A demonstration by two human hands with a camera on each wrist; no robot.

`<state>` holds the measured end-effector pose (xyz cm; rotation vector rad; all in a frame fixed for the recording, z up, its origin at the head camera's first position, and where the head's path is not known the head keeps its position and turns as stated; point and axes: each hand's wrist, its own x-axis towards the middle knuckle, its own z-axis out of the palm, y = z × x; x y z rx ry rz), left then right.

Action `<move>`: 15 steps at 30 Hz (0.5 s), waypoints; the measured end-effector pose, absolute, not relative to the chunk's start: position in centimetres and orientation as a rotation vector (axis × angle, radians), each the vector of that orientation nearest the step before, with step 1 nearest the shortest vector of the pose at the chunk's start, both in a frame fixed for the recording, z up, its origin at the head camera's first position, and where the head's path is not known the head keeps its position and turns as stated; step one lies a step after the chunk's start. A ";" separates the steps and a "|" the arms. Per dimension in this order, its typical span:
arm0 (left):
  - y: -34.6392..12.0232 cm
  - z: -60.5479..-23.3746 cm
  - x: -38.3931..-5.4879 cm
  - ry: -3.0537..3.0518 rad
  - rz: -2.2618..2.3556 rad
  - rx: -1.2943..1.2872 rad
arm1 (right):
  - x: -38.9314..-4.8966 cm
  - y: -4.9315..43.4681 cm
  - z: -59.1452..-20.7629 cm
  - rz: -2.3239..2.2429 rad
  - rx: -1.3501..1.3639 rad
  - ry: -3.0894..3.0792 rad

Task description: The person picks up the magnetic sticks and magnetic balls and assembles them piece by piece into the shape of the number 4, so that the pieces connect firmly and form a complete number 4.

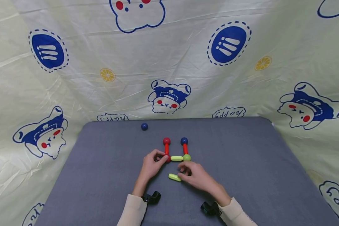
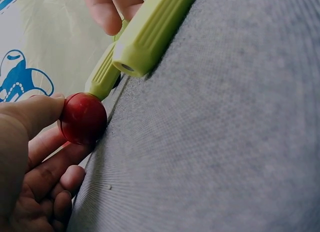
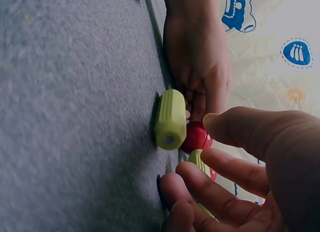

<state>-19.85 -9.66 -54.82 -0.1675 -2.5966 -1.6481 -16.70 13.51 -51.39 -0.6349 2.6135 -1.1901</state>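
My left hand (image 1: 152, 164) pinches a red ball (image 2: 84, 118) between thumb and fingers, at the near left corner of a U-shaped figure. From that ball a light green stick (image 1: 176, 158) runs right to a light green ball (image 1: 187, 157). Two red sticks, a left one (image 1: 166, 149) and a right one (image 1: 185, 149), point away from me, tipped by a second red ball (image 1: 166, 141) and a blue ball (image 1: 184, 141). My right hand (image 1: 198, 178) holds nothing, its fingers loosely bent and thumb apart. Beside its thumb lies a loose light green stick (image 3: 170, 119).
Another blue ball (image 1: 144, 126) sits near the far edge of the grey table (image 1: 101, 175), left of the figure. A printed cloth (image 1: 180, 56) hangs behind the table and along its sides. Black wrist cameras, left (image 1: 153, 197) and right (image 1: 209, 208), are worn at both cuffs.
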 end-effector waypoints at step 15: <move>-9.7 -54.8 -19.9 -2.603 -1.644 -0.155 | -16.4 12.4 -51.8 -1.117 -0.716 2.579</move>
